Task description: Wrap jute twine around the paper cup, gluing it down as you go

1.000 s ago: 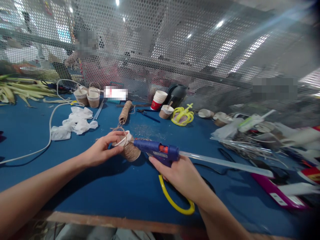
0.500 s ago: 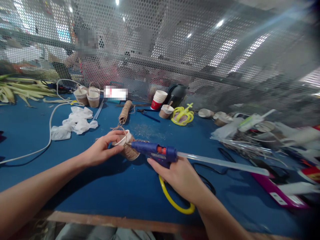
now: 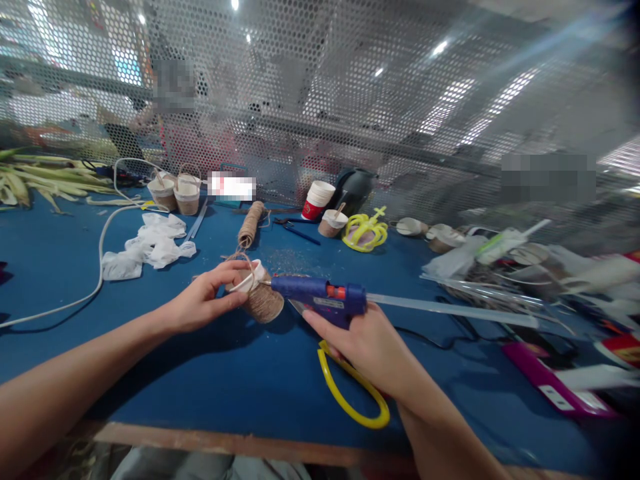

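In my left hand [image 3: 213, 297] is a small paper cup [image 3: 265, 303] wrapped in brown twine, tipped on its side with its white rim toward my fingers. Fingers and thumb pinch it at the rim, where a twine loop rises. My right hand [image 3: 363, 343] grips a blue glue gun [image 3: 317, 293], whose nozzle points left at the cup, close to its rim. A long clear glue stick [image 3: 450, 310] sticks out of the gun's back. Below my right hand lie scissors with yellow handles [image 3: 350, 390], their blades partly hidden under the gun.
A twine roll [image 3: 251, 225], pliers [image 3: 297, 230], stacked paper cups [image 3: 319, 200] and a yellow crown-shaped piece [image 3: 365, 232] stand behind. White crumpled fabric [image 3: 150, 243] lies left. A purple power strip [image 3: 555, 387] and plastic bags [image 3: 465, 257] are right. A perforated metal screen [image 3: 300, 100] borders the table.
My right hand has drawn the glue gun slightly to the right, away from the cup's rim. More of the scissors now shows. My left hand has hardly moved with the cup.
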Motion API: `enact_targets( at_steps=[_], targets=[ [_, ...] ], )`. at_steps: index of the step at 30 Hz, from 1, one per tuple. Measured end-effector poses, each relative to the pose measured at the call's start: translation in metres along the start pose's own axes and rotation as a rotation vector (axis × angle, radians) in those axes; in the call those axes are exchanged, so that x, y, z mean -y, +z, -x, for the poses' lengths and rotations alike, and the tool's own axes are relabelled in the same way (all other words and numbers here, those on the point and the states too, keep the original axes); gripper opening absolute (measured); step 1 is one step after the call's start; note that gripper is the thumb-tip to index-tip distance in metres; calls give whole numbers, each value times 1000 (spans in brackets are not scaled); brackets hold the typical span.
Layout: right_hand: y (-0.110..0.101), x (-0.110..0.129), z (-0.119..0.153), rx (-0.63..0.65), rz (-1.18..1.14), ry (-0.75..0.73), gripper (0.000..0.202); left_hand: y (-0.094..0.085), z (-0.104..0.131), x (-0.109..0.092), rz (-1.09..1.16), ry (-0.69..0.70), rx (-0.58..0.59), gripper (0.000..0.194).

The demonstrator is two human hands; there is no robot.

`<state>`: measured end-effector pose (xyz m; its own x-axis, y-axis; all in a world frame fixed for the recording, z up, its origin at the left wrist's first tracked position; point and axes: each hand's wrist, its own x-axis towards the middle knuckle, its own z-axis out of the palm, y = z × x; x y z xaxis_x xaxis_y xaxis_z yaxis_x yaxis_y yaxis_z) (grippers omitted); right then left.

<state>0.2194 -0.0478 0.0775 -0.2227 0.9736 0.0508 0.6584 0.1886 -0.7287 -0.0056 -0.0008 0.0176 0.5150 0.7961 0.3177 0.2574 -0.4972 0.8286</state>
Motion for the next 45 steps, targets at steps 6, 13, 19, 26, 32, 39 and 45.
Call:
enact_targets(
  at_steps=[6,13,19,26,32,39,45],
  targets=[
    [-3,-1,-3,-47,38,-13,12,1,1,0,31,17,7,16],
    [-2,-2,-4,-101,60,-4,14,1,1,1,29,13,33,17],
    [-2,-3,-4,-82,38,-8,14,1,1,2,20,7,16,17],
    [0,0,0,-11,10,35,20,0,1,1,21,18,-2,14],
    [7,2,2,15,62,49,21,0,1,1,-4,3,1,15],
    [6,3,0,15,-5,78,24,-1,0,2,-8,3,-6,17],
    [3,-17,-13,46,-258,54,24,1,0,1,41,-35,-19,20]
  ],
)
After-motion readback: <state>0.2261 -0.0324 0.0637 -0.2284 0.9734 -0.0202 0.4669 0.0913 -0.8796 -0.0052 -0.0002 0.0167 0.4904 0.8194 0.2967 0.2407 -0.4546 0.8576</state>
